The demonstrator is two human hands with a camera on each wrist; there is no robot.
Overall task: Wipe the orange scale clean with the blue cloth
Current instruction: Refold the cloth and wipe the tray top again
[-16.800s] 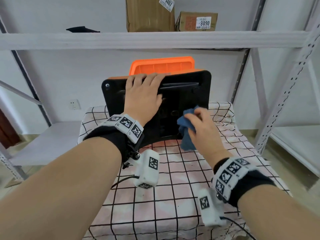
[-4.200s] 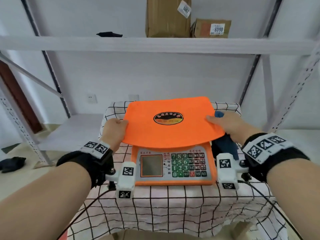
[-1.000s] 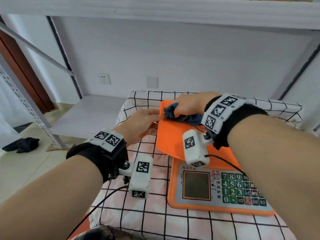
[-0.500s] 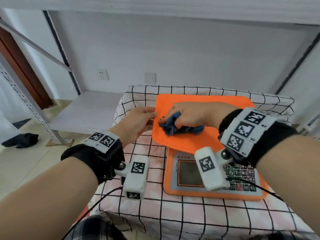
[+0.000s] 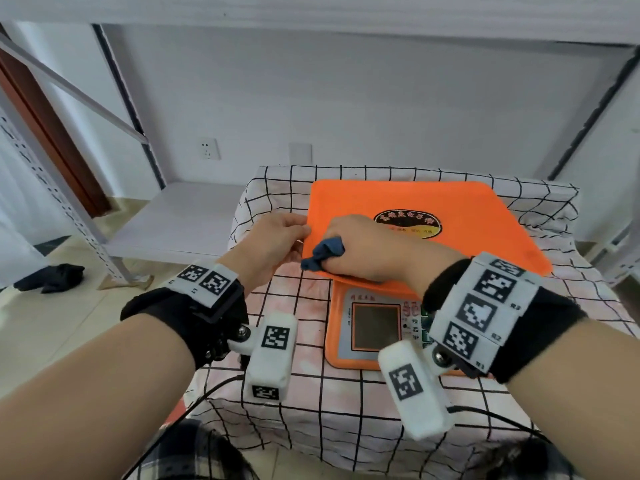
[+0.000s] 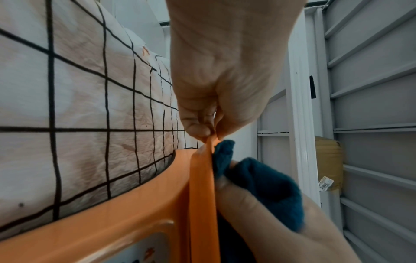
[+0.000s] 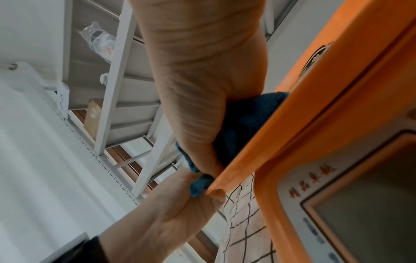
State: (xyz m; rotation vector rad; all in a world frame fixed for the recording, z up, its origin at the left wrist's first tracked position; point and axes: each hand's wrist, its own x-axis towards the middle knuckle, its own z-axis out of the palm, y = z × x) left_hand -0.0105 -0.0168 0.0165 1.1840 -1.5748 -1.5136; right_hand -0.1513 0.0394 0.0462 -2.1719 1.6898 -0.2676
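The orange scale (image 5: 450, 216) sits upright on a checked cloth, its flat weighing pan towards the wall and its display panel (image 5: 374, 327) facing me. My right hand (image 5: 360, 251) grips the bunched blue cloth (image 5: 323, 254) and presses it on the pan's near-left corner. In the left wrist view the blue cloth (image 6: 258, 181) lies against the pan's thin edge (image 6: 202, 186). My left hand (image 5: 277, 244) pinches that left edge between thumb and fingers, right beside the cloth. The right wrist view shows the blue cloth (image 7: 243, 124) squeezed between palm and pan.
The checked tablecloth (image 5: 294, 386) covers a small stand. A grey metal shelf rack (image 5: 86, 220) rises at the left with a low shelf board (image 5: 180, 216). A dark rag (image 5: 52, 277) lies on the floor at far left. A wall socket (image 5: 209, 148) is behind.
My right hand has dragged the blue cloth from the pan's far-left corner down to its near-left corner. The left hand kept its hold on the pan's left edge.
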